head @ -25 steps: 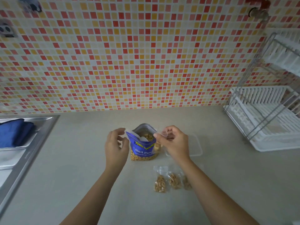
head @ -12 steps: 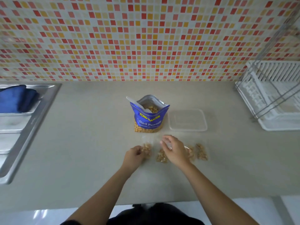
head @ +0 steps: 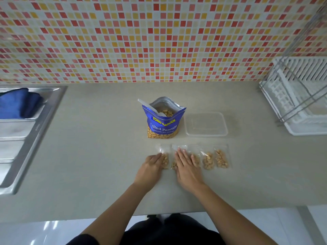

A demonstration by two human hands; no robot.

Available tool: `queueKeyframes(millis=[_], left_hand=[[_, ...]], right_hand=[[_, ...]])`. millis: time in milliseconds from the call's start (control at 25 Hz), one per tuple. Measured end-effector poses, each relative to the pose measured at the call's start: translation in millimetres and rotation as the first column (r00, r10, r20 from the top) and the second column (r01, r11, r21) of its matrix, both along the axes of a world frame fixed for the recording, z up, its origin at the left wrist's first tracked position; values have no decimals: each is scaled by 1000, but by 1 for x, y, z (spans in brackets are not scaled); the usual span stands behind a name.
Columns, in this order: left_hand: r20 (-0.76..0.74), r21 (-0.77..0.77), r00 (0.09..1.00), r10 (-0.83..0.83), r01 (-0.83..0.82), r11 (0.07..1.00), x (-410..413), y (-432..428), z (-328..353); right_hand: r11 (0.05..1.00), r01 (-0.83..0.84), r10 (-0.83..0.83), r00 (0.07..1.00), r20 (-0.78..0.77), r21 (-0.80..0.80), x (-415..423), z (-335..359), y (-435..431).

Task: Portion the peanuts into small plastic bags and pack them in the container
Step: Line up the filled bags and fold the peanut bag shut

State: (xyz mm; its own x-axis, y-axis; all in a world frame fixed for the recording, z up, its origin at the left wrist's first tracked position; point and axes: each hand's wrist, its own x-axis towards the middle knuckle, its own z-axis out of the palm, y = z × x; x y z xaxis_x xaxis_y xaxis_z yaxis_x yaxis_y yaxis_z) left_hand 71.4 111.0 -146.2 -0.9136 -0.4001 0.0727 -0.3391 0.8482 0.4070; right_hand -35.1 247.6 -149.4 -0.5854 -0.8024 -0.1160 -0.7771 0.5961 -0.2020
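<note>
1. The left hand (head: 151, 166) lay relaxed, fingers straight and close together, their tips touching the left edge of the leftmost small bag (head: 166, 159) of peanuts; it gripped nothing.
2. The right hand (head: 186, 167) lay flat, palm down, fingers straight and slightly spread, pressing on the clear plastic just right of that bag. Peanuts showed at both sides of it.
3. Two more filled bags (head: 208, 161) lay in the same row to the right, clear of both hands.
4. Behind the row stood the open blue peanut packet (head: 163, 122), upright, with the clear container (head: 206, 133) just beside it on the right.
5. All sat on a beige counter (head: 99, 156) under a mosaic tile wall (head: 159, 41). A steel sink (head: 33, 131) with a blue cloth (head: 17, 103) was at the left and a white dish rack (head: 300, 96) at the right.
</note>
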Motion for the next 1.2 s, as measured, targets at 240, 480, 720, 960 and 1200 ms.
queueKeyframes(millis=[240, 480, 720, 960, 1200], left_hand=[[-72, -29, 997, -7, 5, 1000, -1, 2, 10], [-431, 279, 789, 437, -344, 896, -41, -54, 107], [-104, 603, 735, 670, -489, 630, -91, -93, 143], [-198, 923, 535, 821, -179, 340, -64, -117, 168], [-339, 856, 504, 794, -186, 483, -17, -110, 116]], right_hand=[[999, -54, 54, 998, -30, 3, -7, 7, 2], [931, -7, -8, 999, -39, -366, -48, 68, -33], [919, 43, -52, 999, -12, -393, -92, 129, -74], [906, 16, -14, 1000, 8, -423, -107, 121, -75], [895, 38, -25, 999, 35, -444, -112, 118, -77]])
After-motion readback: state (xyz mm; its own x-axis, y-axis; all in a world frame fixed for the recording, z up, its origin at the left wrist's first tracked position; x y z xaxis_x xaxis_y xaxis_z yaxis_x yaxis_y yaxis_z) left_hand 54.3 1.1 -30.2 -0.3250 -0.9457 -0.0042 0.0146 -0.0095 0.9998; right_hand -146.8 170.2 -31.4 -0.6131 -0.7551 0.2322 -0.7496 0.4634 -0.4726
